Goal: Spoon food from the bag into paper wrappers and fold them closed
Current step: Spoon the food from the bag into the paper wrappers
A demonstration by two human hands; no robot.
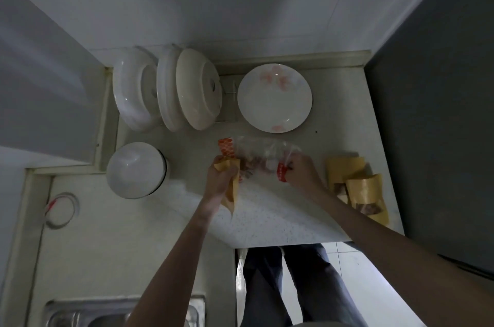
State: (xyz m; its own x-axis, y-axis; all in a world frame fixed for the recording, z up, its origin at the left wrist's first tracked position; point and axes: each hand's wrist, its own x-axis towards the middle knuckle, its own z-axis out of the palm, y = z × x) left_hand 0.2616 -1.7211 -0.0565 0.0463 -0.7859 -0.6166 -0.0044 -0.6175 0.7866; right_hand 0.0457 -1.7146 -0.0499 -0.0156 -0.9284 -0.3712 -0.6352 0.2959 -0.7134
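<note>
Near the worktop's (267,222) front edge, your left hand (222,179) grips an unfilled paper wrapper (231,187). Your right hand (299,173) pinches the clear bag (260,158) of food mid-worktop; I see no spoon. Filled wrappers (358,187) by the right edge look open, so folding remains. Plates (274,98) stand behind.

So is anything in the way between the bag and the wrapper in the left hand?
Nothing visible. The left hand holds the wrapper right against the bag, whose other end the right hand grips.
</note>
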